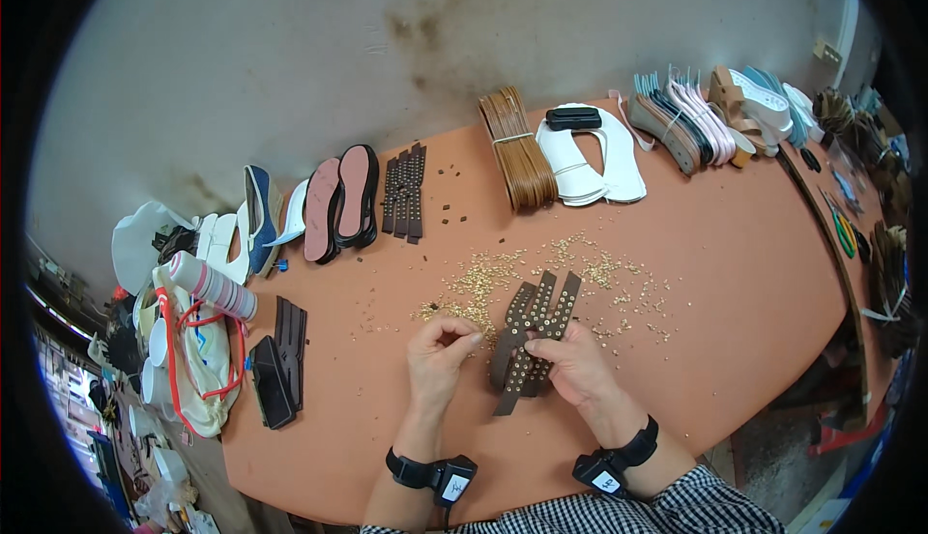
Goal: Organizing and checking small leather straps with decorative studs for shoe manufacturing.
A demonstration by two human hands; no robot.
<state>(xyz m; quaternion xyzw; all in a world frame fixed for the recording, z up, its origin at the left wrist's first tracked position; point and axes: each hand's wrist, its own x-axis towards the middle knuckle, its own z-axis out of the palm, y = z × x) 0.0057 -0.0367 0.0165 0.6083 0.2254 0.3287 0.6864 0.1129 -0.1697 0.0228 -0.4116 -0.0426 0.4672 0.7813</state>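
We're setting studs: right hand (577,360) clamps the dark brown studded straps (530,334) flat on the orange table (735,273), straps fanning up and away from its fingers. Left hand (440,350), just beside the straps' lower end, has fingertips pinched narrow, likely on one stud, too small to confirm. Loose gold studs (483,278) lie scattered just above both hands. We'd keep the straps pinned and bring each stud straight to its hole. Strap holes and the right palm's underside are hidden; wrist bands (443,476) are partly cut off.
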